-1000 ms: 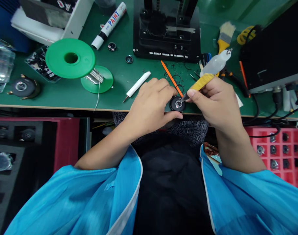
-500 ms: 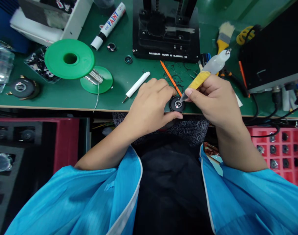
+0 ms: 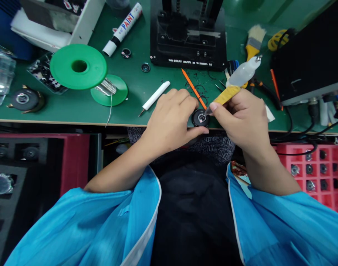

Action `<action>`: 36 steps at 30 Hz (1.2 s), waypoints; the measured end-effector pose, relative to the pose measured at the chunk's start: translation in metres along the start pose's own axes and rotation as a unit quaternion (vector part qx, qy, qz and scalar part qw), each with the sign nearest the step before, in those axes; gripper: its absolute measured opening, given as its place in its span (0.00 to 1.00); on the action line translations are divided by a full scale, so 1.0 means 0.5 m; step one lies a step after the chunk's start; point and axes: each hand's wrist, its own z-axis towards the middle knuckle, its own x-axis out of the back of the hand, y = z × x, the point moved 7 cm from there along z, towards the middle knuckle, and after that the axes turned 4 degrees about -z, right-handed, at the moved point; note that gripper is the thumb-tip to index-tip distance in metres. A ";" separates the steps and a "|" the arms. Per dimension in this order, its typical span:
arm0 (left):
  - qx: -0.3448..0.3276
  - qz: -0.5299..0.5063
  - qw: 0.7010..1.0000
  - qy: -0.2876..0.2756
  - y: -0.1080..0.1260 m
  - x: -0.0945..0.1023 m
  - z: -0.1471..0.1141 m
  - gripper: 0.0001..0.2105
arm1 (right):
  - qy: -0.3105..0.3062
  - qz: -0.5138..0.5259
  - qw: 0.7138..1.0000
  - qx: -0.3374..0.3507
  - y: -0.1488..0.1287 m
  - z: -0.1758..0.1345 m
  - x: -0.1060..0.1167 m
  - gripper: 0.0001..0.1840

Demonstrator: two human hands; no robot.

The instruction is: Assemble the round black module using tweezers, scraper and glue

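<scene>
At the bench's front edge, a small round black case, like a watch back with a ringed centre, sits between the thumb and fingers of my left hand. My right hand pinches a yellow-wrapped tool with a grey pointed tip. That tip rests at or just over the ringed centre; whether it touches, I cannot tell. Behind the tool lies a translucent squeeze bottle with a metal needle tip. An orange stick and a white-handled pointed tool lie close by on the green bench.
A green solder-wire spool stands left, near a paint marker. A black fixture is at the back, with a brush and a black monitor-like box on the right. A pink compartment tray sits below the bench.
The yellow-wrapped tool's rear end and my right hand have dipped slightly toward me. My left hand still grips the black case, its thumb shifted slightly right.
</scene>
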 end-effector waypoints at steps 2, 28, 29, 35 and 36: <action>0.004 0.004 1.000 0.006 0.001 0.001 -0.001 0.24 | 0.008 -0.004 1.000 0.008 -0.005 -0.005 0.000 0.12; 0.004 -0.005 1.000 0.015 0.002 0.001 -0.002 0.25 | -0.057 0.030 0.998 0.017 0.001 0.022 -0.001 0.14; 0.004 -0.004 1.000 0.014 0.003 0.002 -0.002 0.25 | -0.056 0.040 0.998 0.013 0.006 0.022 -0.003 0.13; -0.001 -0.005 1.000 0.014 0.003 0.004 -0.002 0.24 | -0.016 0.101 0.995 -0.007 0.037 0.008 -0.013 0.14; 0.000 -0.007 1.000 0.011 0.002 0.003 -0.002 0.24 | -0.007 0.104 0.994 -0.010 0.040 0.004 -0.012 0.14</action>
